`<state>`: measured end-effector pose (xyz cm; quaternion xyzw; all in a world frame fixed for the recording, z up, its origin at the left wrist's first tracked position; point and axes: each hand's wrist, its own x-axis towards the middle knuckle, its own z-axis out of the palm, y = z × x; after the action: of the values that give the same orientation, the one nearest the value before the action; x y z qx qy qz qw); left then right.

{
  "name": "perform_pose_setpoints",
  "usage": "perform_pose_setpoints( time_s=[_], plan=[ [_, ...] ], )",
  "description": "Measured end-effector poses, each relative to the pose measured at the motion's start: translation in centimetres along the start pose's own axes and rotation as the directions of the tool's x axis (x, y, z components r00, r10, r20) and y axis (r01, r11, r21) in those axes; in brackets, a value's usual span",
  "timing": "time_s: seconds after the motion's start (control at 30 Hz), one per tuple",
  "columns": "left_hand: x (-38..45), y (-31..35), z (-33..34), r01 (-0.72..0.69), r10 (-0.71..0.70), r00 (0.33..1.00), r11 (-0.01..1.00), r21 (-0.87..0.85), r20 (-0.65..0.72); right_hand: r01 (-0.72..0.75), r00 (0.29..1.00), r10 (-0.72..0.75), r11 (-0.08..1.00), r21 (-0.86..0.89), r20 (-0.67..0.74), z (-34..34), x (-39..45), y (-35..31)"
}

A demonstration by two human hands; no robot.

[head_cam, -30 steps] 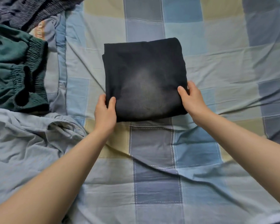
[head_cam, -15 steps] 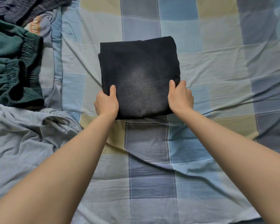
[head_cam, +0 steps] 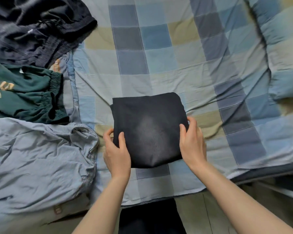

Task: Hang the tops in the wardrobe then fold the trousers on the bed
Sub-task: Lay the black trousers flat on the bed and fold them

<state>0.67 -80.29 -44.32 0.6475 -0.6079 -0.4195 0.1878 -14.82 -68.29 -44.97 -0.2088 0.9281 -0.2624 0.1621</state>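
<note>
Folded black trousers (head_cam: pixel 148 129) lie near the bed's (head_cam: pixel 176 68) near edge, left hand (head_cam: pixel 116 149) and right hand (head_cam: pixel 192 141) each pinching a side, probably to keep folds intact for lifting.

The folded black trousers (head_cam: pixel 147 129) now lie nearer the bed's front edge (head_cam: pixel 159 196). The left hand (head_cam: pixel 116 149) and right hand (head_cam: pixel 192 142) have shifted from the near corners to grip its two sides.
</note>
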Motion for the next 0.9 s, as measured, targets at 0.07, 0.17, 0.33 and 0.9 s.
perform_pose_setpoints(
  time_s=[0.07,0.17,0.33,0.9],
  plan=[
    [-2.8,2.1,-3.0,-0.049,0.050,0.998,0.998,-0.031,0.043,-0.011,1.000,0.010,1.000,0.022,0.021,-4.1,-3.6,-1.3],
    [-6.7,5.7,-7.5,-0.080,0.086,0.991,0.995,-0.061,0.104,-0.008,1.000,0.008,1.000,0.016,-0.019,-10.1,-8.7,-3.5],
    [-11.5,10.4,-13.2,-0.197,0.213,0.963,0.975,-0.106,0.166,-0.046,0.976,0.064,0.995,0.093,-0.210,-17.3,-15.3,-6.5],
    [-27.5,18.9,-17.8,-0.524,0.563,0.506,0.802,-0.286,0.653,-0.340,0.575,0.482,0.876,0.343,-0.661,-30.2,-37.5,-5.7]
  ],
)
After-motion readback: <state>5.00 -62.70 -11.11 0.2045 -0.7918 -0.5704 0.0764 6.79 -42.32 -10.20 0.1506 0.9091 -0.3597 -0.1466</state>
